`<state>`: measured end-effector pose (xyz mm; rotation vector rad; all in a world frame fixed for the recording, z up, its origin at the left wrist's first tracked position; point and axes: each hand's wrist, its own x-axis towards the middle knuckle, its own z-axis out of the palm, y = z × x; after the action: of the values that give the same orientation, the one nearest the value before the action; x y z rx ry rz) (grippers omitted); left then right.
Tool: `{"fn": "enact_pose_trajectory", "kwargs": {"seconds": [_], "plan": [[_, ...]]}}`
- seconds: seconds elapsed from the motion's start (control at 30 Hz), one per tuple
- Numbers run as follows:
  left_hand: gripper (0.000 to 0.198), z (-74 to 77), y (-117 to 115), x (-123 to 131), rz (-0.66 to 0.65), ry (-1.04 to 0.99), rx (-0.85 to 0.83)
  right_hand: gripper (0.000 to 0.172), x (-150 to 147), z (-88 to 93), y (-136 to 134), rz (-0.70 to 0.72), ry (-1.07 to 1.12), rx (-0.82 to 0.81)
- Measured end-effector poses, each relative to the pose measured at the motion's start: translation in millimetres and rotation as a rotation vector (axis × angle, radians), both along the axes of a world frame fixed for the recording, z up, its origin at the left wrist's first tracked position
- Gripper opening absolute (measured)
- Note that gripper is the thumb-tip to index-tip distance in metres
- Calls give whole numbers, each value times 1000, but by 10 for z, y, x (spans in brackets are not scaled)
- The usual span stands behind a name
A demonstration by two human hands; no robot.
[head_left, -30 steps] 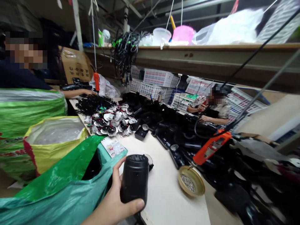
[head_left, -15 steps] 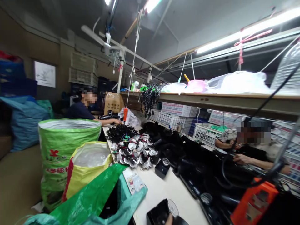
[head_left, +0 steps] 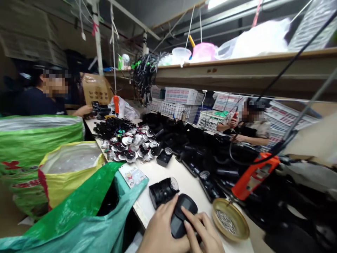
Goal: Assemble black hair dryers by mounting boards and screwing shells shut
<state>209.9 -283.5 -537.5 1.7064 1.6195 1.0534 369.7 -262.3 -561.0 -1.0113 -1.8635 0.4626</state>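
Observation:
At the table's near edge, my left hand [head_left: 161, 227] is closed around the left side of a black plastic housing [head_left: 183, 211] with a rounded top. My right hand [head_left: 205, 232] presses its fingers onto the same part from the right. A second black housing with a round grille [head_left: 162, 191] lies just beyond my left fingers. To the right of my right hand is a yellowish dish [head_left: 243, 225] with small metal screws [head_left: 225, 220] in it. An orange electric screwdriver [head_left: 254, 177] hangs tilted above the dish.
Another grilled housing [head_left: 164, 157] sits by a pile of small motors [head_left: 131, 144] and black cables [head_left: 114, 126]. Black housings [head_left: 210, 154] heap along the right. Sacks [head_left: 71, 160] stand left. A co-worker [head_left: 39, 98] is at the left, another [head_left: 250, 130] across; a shelf [head_left: 237, 70] runs overhead.
The view has tilted down and swung right. Both hands now show on the black housing, where only a fingertip showed before. The screw dish has come into view.

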Motion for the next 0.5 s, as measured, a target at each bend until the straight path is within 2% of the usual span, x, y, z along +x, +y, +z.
{"fn": "enact_pose_trajectory", "kwargs": {"seconds": [0.17, 0.27, 0.37, 0.5], "plan": [[76, 71, -71, -10, 16, -186, -87, 33, 31, 116, -92, 1, -70, -113], [62, 127, -77, -14, 17, -206, -126, 32, 8, 172, -122, -36, -96, -94], [61, 124, -67, -17, 0, -215, -127, 31, 7, 182, -136, -54, -88, -55], [64, 54, -56, -35, -22, -242, -103, 31, 47, 179, -141, 15, -105, -44]]}}
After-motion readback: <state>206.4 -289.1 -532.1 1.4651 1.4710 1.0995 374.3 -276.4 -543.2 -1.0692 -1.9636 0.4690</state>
